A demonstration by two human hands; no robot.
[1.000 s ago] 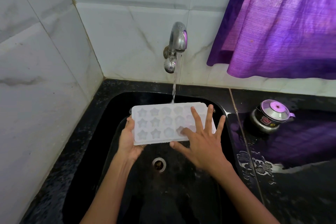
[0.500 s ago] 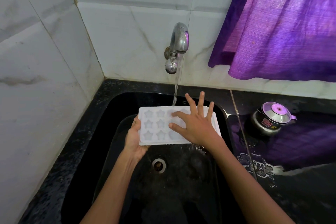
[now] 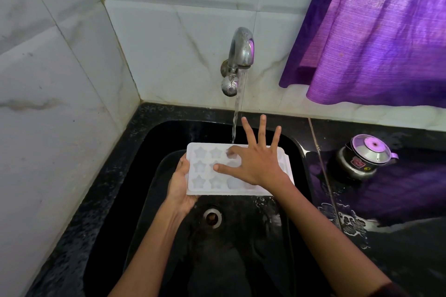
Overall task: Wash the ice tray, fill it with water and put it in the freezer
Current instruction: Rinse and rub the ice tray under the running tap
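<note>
The ice tray (image 3: 237,171) lies level over the sink (image 3: 154,142), long axis crosswise, its far edge under the tap (image 3: 237,55) stream. The left hand (image 3: 179,182) grips its left end; the right hand (image 3: 255,164), fingers spread, presses its top.

The ice tray (image 3: 205,171) is white and translucent, its cups moulded as pale stars and rounded shapes. The sink (image 3: 169,132) is glossy black, and its drain (image 3: 212,217) shows a silver ring. The counter (image 3: 410,236) is black too, with a purple reflection on its wet surface. The tap (image 3: 239,55) is silver metal, catching a purple glint. The wall tiles (image 3: 169,43) are white marble with faint grey-brown veins. The curtain (image 3: 374,31) is bright purple with a fine ribbed weave. The small pot (image 3: 362,159) is steel with a red label.
</note>
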